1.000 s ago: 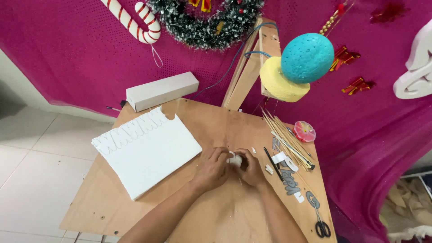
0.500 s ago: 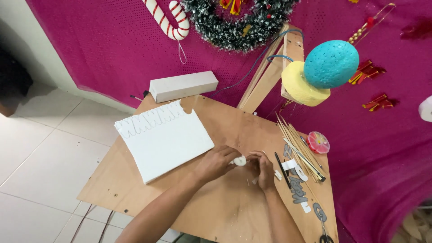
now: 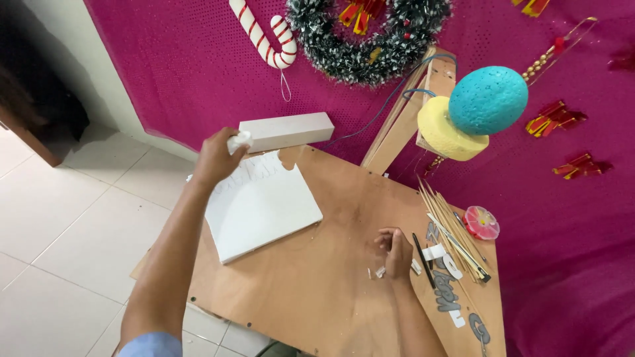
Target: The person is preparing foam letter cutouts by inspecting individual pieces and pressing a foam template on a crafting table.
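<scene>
A brown wooden table [image 3: 317, 291] stands on a pale tiled floor [image 3: 59, 218] against a magenta cloth backdrop [image 3: 185, 59] hung with a tinsel wreath [image 3: 370, 46] and a candy cane [image 3: 261, 36]. The left hand [image 3: 215, 155] is raised over the far left edge of a white foam slab [image 3: 264, 205], its fingers [image 3: 231, 142] pinching a small white scrap [image 3: 239, 140] of crumpled foam. The right hand [image 3: 395, 250] rests on the table beside wooden skewers [image 3: 450, 228], fingers curled loosely together, and whether they hold anything cannot be told.

Two foam balls [image 3: 487, 99], one candy cane [image 3: 261, 33], one wreath [image 3: 370, 33], two white foam blocks [image 3: 261, 201].
</scene>
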